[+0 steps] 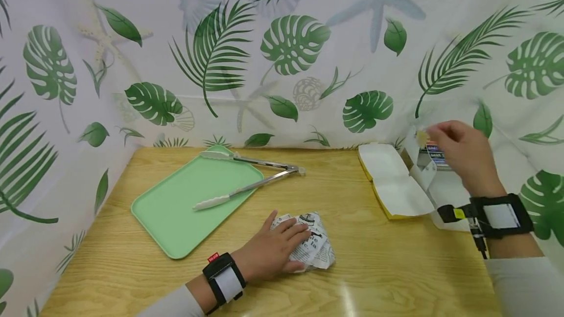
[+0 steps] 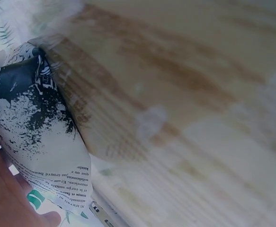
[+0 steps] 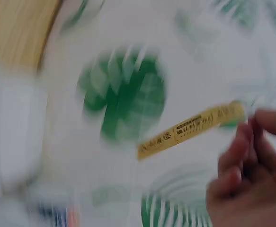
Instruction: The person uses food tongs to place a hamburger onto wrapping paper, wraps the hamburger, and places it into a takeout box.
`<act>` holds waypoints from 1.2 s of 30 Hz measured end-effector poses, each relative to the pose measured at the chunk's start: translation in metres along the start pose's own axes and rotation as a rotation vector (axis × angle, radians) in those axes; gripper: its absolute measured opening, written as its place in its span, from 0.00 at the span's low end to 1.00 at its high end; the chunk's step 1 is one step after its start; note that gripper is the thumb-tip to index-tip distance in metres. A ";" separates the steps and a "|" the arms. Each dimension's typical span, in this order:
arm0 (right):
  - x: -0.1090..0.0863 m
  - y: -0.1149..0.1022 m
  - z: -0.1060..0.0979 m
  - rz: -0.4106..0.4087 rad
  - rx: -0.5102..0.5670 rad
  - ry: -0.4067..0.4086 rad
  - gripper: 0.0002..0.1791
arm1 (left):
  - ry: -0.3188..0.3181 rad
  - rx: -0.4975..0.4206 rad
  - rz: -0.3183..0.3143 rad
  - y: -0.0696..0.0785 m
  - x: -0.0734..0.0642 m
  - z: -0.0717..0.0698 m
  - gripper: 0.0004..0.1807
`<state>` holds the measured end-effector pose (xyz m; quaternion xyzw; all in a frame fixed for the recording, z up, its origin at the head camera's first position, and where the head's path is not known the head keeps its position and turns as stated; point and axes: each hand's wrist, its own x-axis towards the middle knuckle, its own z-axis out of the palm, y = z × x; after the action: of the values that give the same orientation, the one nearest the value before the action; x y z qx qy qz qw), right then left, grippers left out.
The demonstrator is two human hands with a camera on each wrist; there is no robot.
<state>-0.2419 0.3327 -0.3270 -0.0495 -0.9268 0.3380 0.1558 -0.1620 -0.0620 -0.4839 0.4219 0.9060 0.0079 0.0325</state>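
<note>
My left hand [image 1: 278,247] rests with spread fingers on a flattish parcel wrapped in newsprint-patterned paper [image 1: 318,238]. In the left wrist view, the wrapping paper [image 2: 48,142] shows black print and lines of text beside the fingers. My right hand [image 1: 469,153] is raised above an open yellow-and-white carton [image 1: 398,185] at the right. Between thumb and fingers it pinches one end of a yellow printed sticker strip [image 3: 190,130], whose other end hangs free. In the head view the strip is small and blurred.
A green tray [image 1: 185,209] lies on the left of the wooden table [image 1: 352,268]. Metal tongs with pale tips [image 1: 264,180] lie spread partly across it. Behind the carton are white containers with a coloured label [image 1: 434,153]. A leaf-patterned curtain [image 1: 299,82] borders the table.
</note>
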 end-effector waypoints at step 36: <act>-0.076 -0.016 0.169 -0.109 0.354 -0.917 0.15 | 0.028 0.049 0.023 -0.003 0.005 0.003 0.42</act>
<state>-0.2240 0.2021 -0.4586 0.1800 -0.8296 0.4685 -0.2448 -0.1667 -0.0601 -0.4876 0.4326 0.9015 -0.0082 0.0092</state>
